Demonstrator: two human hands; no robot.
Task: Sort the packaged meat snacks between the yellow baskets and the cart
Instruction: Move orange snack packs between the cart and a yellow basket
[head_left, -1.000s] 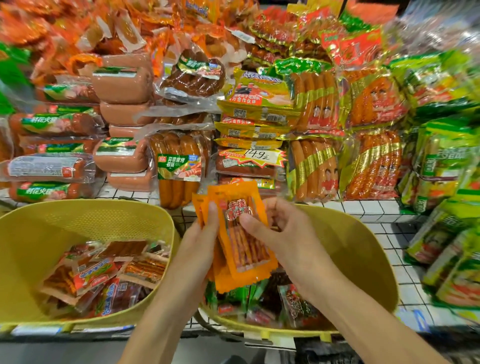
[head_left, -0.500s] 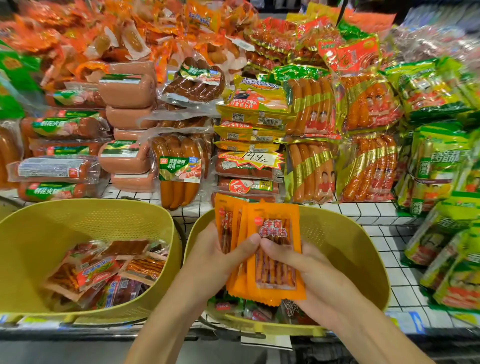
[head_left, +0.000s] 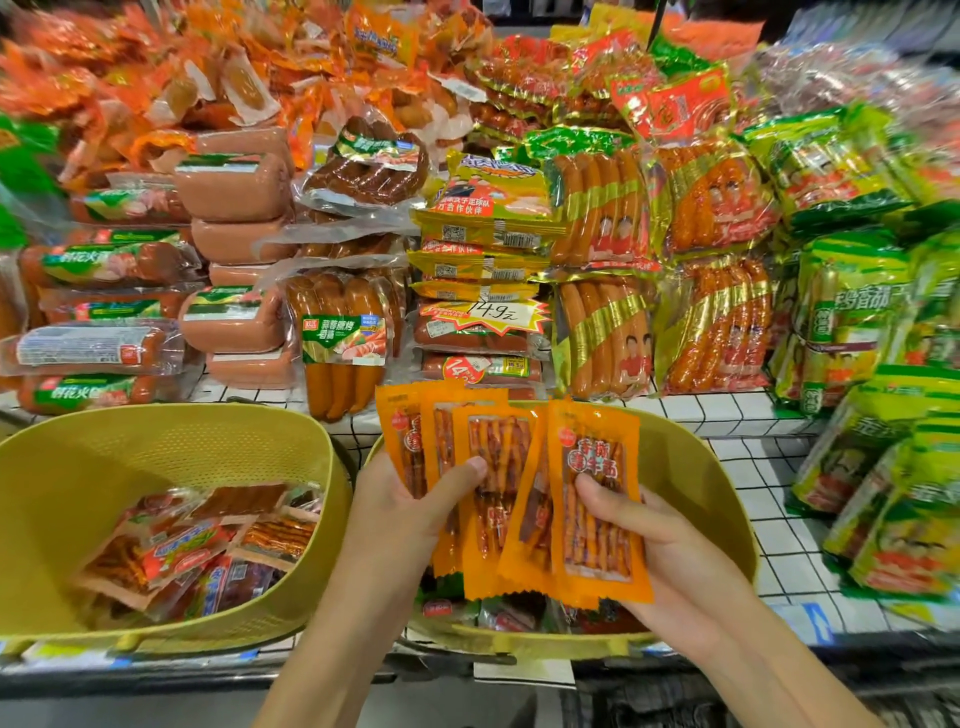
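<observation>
Several orange packets of meat sticks (head_left: 498, 499) are fanned out above the right yellow basket (head_left: 691, 483). My left hand (head_left: 410, 499) grips the left packets, thumb across their fronts. My right hand (head_left: 649, 535) pinches the rightmost orange packet (head_left: 597, 499), thumb on its clear window. Under the packets, dark and green snack packs lie in the right basket, mostly hidden. The left yellow basket (head_left: 104, 452) holds several mixed red and orange snack packets (head_left: 208, 545).
Behind the baskets, a white wire-grid display shelf (head_left: 748, 415) carries piled sausage packs (head_left: 353, 332), pink ham rolls (head_left: 234, 187) and green-yellow packs (head_left: 857, 312) at the right. A price tag (head_left: 498, 312) sits in the middle. A dark cart edge (head_left: 649, 696) shows at the bottom.
The packets have been spread from a tight stack into a wide fan. My right hand has drawn the front packet off to the right, and both hands have risen slightly.
</observation>
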